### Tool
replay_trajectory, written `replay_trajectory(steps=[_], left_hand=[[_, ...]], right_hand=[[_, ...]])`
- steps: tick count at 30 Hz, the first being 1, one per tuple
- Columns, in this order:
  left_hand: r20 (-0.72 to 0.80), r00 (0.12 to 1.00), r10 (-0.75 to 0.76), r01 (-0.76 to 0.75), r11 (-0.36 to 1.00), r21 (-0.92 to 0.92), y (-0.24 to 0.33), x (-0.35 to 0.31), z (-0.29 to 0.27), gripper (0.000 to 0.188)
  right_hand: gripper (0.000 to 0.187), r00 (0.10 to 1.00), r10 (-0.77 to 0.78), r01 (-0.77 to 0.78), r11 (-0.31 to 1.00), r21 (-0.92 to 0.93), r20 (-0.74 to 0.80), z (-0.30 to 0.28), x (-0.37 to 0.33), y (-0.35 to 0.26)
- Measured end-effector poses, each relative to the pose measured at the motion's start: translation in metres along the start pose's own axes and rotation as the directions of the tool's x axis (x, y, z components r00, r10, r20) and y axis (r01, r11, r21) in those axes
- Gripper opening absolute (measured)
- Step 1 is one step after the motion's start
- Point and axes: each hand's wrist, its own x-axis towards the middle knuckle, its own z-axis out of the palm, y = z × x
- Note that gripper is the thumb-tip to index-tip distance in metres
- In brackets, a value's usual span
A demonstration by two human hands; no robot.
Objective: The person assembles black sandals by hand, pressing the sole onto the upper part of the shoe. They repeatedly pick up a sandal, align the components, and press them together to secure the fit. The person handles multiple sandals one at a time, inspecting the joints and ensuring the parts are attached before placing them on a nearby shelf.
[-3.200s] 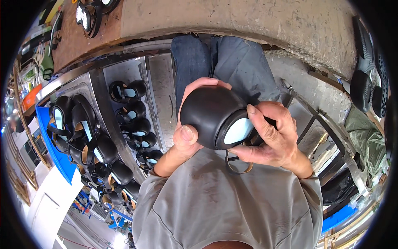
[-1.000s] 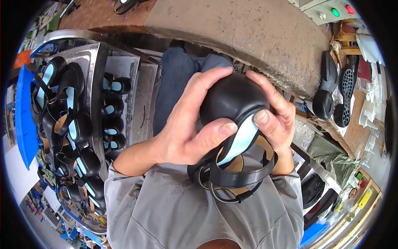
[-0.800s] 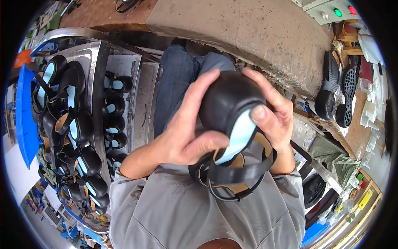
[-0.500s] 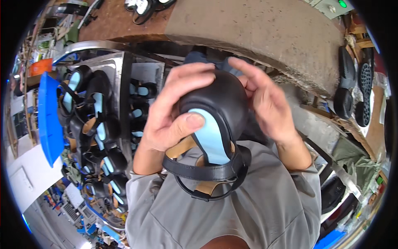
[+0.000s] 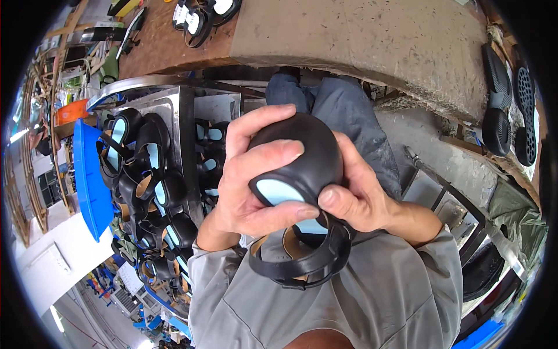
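A black leather sandal (image 5: 299, 148) with a closed rounded toe and a light blue insole is held up in front of my chest, toe pointing away from me. Its ankle strap (image 5: 293, 264) hangs in a loop on my side. My left hand (image 5: 250, 180) is closed round the left of the toe, fingers across the top and thumb over the insole. On the other side my right hand (image 5: 363, 198) grips the sandal, its thumb at the edge of the toe opening. The sandal hides part of the right fingers.
Similar black sandals (image 5: 157, 168) crowd a metal rack (image 5: 186, 116) on the left, beside a blue plastic panel (image 5: 90, 180). Ahead runs a worn workbench (image 5: 360, 35) with a few sandals (image 5: 200, 20) at its far left. Black shoe soles (image 5: 497, 99) stand at the far right.
My right hand has come in and taken hold of the sandal's right side. My left fingers have shifted across the toe. The view has moved a little.
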Motion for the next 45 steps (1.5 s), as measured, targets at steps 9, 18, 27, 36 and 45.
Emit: replay_trajectory(steps=[9,18,27,36,45], left_hand=[[0.059,0.998,0.007,-0.012,0.996,0.093,0.008,0.012,0.008,0.058],[-0.023,0.826,-0.564,0.29,0.459,-0.84,0.011,-0.001,0.031,0.077],[0.253,0.771,-0.584,0.622,0.609,-0.492,0.034,-0.06,0.052,0.043],[0.097,0.816,-0.571,0.575,0.778,-0.253,0.046,-0.072,0.05,0.031],[-0.131,0.928,-0.348,0.353,0.935,0.018,0.053,-0.063,0.063,0.021]], right_hand=[[0.056,0.974,0.198,-0.192,0.979,0.069,-0.107,-0.006,0.003,-0.028],[0.064,0.995,0.016,-0.033,0.983,-0.18,-0.1,-0.039,0.021,-0.06],[0.082,0.968,-0.088,0.114,0.989,0.099,-0.235,-0.053,-0.005,-0.011],[0.078,0.979,-0.202,0.199,0.975,0.098,0.018,-0.067,-0.001,-0.006],[0.079,0.964,-0.26,0.257,0.965,0.05,0.054,-0.051,0.002,-0.013]])
